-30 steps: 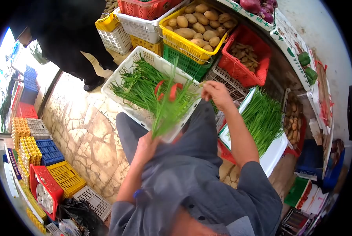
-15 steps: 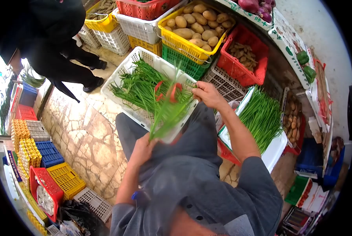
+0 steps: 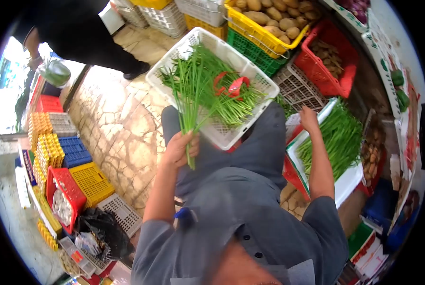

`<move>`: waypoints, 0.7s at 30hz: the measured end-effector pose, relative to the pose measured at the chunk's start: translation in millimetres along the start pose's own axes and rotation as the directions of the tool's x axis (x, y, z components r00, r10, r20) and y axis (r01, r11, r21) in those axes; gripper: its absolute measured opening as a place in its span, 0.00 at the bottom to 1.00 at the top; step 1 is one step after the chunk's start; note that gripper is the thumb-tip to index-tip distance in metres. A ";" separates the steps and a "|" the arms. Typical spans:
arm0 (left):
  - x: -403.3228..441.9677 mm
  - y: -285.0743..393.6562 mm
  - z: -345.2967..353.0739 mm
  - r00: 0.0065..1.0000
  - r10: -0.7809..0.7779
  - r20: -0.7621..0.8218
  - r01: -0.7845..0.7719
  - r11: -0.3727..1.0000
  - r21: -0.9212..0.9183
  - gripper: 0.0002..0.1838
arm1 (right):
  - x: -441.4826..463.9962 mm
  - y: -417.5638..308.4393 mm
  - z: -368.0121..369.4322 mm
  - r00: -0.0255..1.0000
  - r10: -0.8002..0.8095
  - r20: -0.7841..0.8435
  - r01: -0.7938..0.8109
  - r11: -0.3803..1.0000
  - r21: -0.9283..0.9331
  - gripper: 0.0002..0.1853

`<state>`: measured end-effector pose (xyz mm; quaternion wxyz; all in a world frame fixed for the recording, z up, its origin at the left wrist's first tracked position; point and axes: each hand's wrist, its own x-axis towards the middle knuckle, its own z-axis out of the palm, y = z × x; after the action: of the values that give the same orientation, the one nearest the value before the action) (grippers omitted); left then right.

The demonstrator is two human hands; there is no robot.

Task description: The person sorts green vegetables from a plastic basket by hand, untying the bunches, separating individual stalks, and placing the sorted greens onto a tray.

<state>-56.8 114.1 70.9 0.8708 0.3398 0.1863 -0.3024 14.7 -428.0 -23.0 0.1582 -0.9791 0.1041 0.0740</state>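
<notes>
My left hand [image 3: 181, 146] is closed round a small bunch of long green stalks [image 3: 188, 102], held upright at the near left corner of a white basket [image 3: 236, 141]. The basket rests at my knees with a heap of loose greens [image 3: 205, 61] and a red band [image 3: 237, 87] inside. Off to the right of the basket, my right hand [image 3: 309, 118] has its fingers drawn together beside a white foam box [image 3: 334, 190] full of green stalks [image 3: 331, 142]. What its fingers hold, if anything, is too small to make out.
Beyond the basket stand a yellow crate of potatoes [image 3: 257, 35] and a red crate [image 3: 347, 76]. A person in dark clothes [image 3: 74, 38] stands at the upper left. Lower left are a yellow crate [image 3: 91, 183], egg trays [image 3: 49, 152] and a black bag [image 3: 105, 232].
My left hand has lifted its bunch away from the heap. My right hand has moved from the basket's edge towards the foam box. The view has shifted, and the other person has moved.
</notes>
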 end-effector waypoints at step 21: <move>86.4 -24.7 20.8 0.998 0.062 0.012 -0.058 0.976 -0.210 0.12 | -114.5 -184.4 13.6 0.999 -0.038 -0.011 0.026 0.413 0.910 0.10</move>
<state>-5.9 50.4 27.8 0.9121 0.2491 0.1989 -0.2577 -55.7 -231.8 38.8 0.6650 -0.7389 0.1079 0.0083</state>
